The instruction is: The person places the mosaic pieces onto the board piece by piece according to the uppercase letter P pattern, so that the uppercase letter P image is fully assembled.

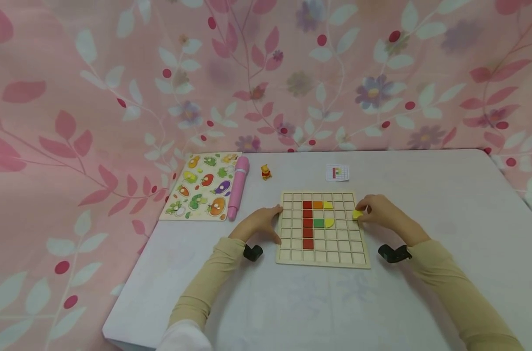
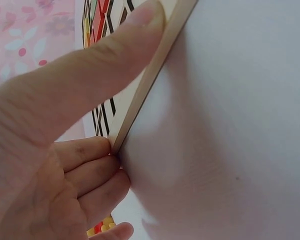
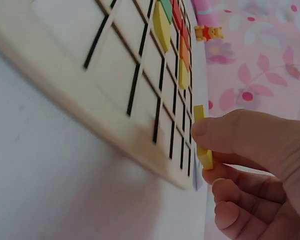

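Note:
A square wooden grid board point(image 1: 292, 243) lies on the white table. Several red square tiles point(image 1: 307, 223) form a column on it, with an orange tile point(image 1: 318, 204) and a yellow tile point(image 1: 327, 205) beside the top one. Lower down, a green tile point(image 1: 319, 223) and a round-edged yellow tile point(image 1: 329, 223) extend to the right. My left hand point(image 1: 262, 223) rests along the board's left edge, thumb on its rim and fingertips against its side. Between thumb and fingers, my right hand point(image 1: 382, 214) pinches another yellow tile point(image 3: 205, 157), held above the board's right edge.
At the back left lies a vegetable puzzle board point(image 1: 191, 197) with a pink tube-like stick point(image 1: 237, 187) along its right side. A small bear figurine point(image 1: 266, 172) and a printed pattern card point(image 1: 338, 173) are behind the grid board. Floral cloth point(image 1: 301, 78) hangs behind the table.

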A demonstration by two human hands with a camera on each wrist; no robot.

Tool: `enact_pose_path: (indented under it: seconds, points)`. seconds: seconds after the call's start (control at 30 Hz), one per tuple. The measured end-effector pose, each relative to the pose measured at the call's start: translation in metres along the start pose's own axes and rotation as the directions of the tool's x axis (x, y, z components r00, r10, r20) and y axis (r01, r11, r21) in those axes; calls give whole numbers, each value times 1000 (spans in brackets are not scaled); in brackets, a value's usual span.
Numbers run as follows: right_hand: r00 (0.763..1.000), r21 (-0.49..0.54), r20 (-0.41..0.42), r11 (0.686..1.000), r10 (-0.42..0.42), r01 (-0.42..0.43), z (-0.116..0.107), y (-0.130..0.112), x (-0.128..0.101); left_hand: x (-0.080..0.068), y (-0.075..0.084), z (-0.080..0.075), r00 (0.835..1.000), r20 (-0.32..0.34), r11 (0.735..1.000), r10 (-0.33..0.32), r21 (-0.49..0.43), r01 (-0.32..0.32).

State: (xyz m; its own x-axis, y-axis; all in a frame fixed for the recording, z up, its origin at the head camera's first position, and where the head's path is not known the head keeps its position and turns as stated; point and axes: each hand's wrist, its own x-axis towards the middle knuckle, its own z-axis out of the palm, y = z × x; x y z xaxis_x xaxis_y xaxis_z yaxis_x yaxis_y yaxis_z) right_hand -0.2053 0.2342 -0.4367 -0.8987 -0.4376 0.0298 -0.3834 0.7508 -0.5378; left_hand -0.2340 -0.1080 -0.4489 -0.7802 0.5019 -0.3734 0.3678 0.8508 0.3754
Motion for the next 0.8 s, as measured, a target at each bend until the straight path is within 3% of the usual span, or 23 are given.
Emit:
enact_pose_path:
  seconds: [0.53,0.8]
  points:
    - [985,-2,-9,985,-172,172,18,-17,33,0,2,-1,1000,4,1000,-8,8,8]
    - [986,6,-4,986,-166,166,27,-24,43,1,5,-2,1000,11,1000,-28,0,28]
